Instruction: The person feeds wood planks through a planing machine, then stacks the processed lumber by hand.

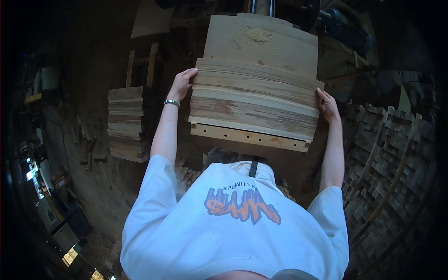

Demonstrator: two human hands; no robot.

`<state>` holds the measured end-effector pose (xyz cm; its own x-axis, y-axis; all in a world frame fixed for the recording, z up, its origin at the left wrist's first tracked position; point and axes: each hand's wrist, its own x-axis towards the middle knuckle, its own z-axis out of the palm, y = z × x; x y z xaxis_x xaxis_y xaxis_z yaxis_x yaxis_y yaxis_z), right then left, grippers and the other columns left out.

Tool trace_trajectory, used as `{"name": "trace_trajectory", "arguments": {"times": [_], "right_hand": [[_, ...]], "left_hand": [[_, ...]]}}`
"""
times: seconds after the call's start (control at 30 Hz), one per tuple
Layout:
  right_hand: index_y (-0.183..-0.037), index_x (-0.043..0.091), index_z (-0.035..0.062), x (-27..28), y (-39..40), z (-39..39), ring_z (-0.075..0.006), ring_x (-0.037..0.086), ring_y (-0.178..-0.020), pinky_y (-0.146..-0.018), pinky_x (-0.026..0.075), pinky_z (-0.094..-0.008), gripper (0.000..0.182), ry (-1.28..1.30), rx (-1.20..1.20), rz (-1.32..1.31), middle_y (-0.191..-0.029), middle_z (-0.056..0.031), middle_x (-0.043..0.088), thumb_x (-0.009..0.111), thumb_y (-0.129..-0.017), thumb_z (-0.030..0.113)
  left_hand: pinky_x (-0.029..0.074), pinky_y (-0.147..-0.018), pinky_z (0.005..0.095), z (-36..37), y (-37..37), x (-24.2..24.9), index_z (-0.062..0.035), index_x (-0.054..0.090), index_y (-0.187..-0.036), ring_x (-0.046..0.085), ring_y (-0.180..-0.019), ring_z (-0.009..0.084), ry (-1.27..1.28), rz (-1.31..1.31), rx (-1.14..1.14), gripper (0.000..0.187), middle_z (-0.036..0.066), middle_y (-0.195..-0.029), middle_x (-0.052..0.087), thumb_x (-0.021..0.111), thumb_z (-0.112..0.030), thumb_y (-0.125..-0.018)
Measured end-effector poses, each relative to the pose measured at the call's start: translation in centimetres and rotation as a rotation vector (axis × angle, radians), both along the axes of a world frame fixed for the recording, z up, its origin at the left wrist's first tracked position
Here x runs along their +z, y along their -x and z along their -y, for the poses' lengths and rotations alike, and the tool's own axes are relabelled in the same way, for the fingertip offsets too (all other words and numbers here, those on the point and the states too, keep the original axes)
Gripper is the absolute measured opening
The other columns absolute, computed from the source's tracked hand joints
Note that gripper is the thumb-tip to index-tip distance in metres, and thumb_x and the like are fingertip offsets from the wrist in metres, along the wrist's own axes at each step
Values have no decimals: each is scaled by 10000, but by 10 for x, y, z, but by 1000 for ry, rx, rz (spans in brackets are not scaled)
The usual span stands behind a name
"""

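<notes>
Boards (254,105), likely stiff, heavy, best held by ends; left hand (181,85) at 11 o'clock, right hand (330,108) at 1, fingertips touching, grip unclear.

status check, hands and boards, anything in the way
Left hand at one end of the boards, right hand at the other. Boards side by side. Sawdust pile beyond, touching neither hand.
</notes>
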<state>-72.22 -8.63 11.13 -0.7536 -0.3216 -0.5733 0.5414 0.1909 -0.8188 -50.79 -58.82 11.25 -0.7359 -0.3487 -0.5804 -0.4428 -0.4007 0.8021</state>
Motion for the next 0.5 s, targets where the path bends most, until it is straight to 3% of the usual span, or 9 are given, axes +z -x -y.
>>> {"name": "trace_trajectory", "arguments": {"times": [0.07,0.1,0.13,0.2,0.27,0.37,0.4,0.47,0.5], "right_hand": [[-1208,521,-39,-3,-13,15,-268,519,-1085,-996,355,-377,713,-835,-83,-483,-1179,-169,546,712,-774,493],[-1269,448,-54,4,-42,32,-355,408,-1190,-1045,285,-440,867,-1071,-108,-989,-1261,-239,442,709,-720,564],[-1297,409,-54,39,-74,56,-372,321,-1255,-1059,254,-473,851,-928,17,-1165,-1314,-242,383,702,-734,512],[-1274,445,-22,48,-147,101,-382,309,-1279,-1078,233,-470,753,-729,213,-1250,-1359,-208,379,710,-738,435],[-1263,493,35,51,-216,140,-375,308,-1300,-1085,224,-501,684,-601,332,-1165,-1343,-194,423,691,-743,433],[-1257,506,50,28,-248,166,-367,319,-1304,-1089,221,-514,653,-757,264,-1205,-1334,-168,445,670,-761,441],[-1253,514,55,25,-249,168,-363,333,-1299,-1088,226,-515,641,-770,219,-1208,-1332,-155,450,663,-766,445],[-1249,522,60,19,-244,174,-359,348,-1294,-1088,231,-517,630,-786,157,-1225,-1330,-142,456,657,-771,449],[-1233,538,63,19,-242,174,-357,369,-1280,-1082,246,-516,612,-769,144,-1239,-1318,-137,469,658,-769,445]], "left_hand": [[463,-832,291,-6,0,1,5,582,-1203,595,-963,137,113,62,8,422,74,-1099,643,643,-264,-884],[444,-890,338,-14,1,-1,29,573,-1188,586,-986,202,437,116,42,415,105,-1096,636,640,-221,-864],[444,-890,338,-23,3,5,29,573,-1188,586,-986,202,439,99,32,415,105,-1096,636,640,-221,-864],[397,-963,375,-54,9,25,42,565,-1178,538,-1073,288,1385,-136,-66,414,165,-1126,606,635,-152,-819],[360,-1013,405,-109,29,50,17,547,-1204,471,-1143,340,1388,-355,-201,431,186,-1191,558,621,-137,-809],[326,-1033,418,-170,68,39,8,537,-1206,419,-1190,332,1350,-521,-461,450,179,-1224,518,630,-160,-799],[326,-1033,418,-180,75,36,8,537,-1206,419,-1190,332,1344,-537,-462,450,179,-1224,518,630,-160,-799],[302,-1033,442,-188,98,28,-9,522,-1201,408,-1190,321,1633,-379,-577,461,162,-1216,505,635,-200,-797],[290,-1013,481,-188,104,25,-29,517,-1169,412,-1178,300,1607,-308,-626,440,141,-1194,498,622,-252,-805]]}}
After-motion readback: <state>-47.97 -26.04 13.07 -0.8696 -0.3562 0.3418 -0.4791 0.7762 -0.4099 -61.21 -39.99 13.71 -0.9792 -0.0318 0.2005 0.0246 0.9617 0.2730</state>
